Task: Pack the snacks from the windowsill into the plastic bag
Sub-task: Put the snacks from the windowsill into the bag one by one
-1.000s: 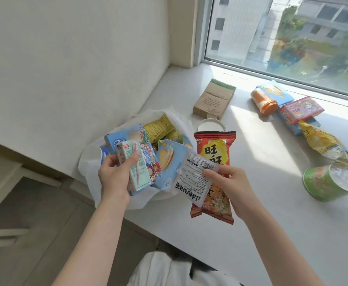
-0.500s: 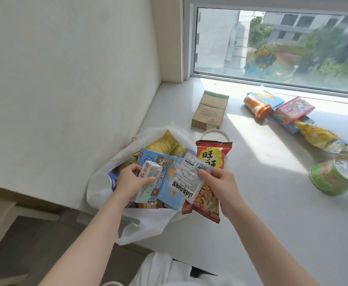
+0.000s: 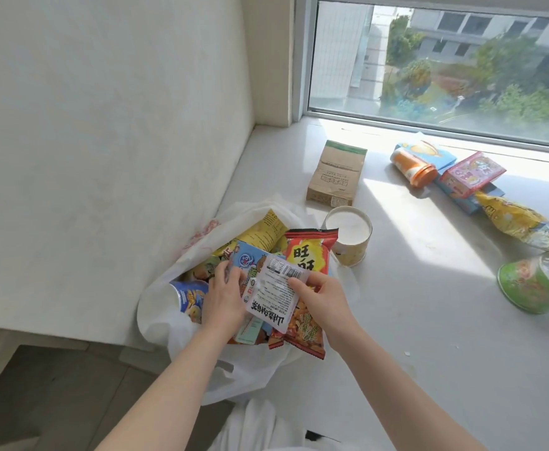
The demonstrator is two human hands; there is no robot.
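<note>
A white plastic bag [image 3: 165, 320] lies open at the windowsill's left front corner, stuffed with several snack packs. My left hand [image 3: 224, 297] is down inside it, closed on a small mint-green carton [image 3: 248, 330] among blue packs. My right hand [image 3: 323, 301] holds two packs over the bag's mouth: a white packet with black characters [image 3: 271, 296] and a red-and-orange snack pack [image 3: 308, 255] behind it.
On the sill [image 3: 429, 336] lie a brown paper box [image 3: 336, 172], a yellow cup with a white lid [image 3: 351, 237], an orange-capped can [image 3: 411, 167], a pink box [image 3: 471, 172], a yellow bag [image 3: 520, 222] and a green cup [image 3: 536, 283]. A wall is at left.
My left hand has pushed the mint-green carton down into the bag. My right hand with its two packs has come closer over the bag's mouth. The camera has tilted.
</note>
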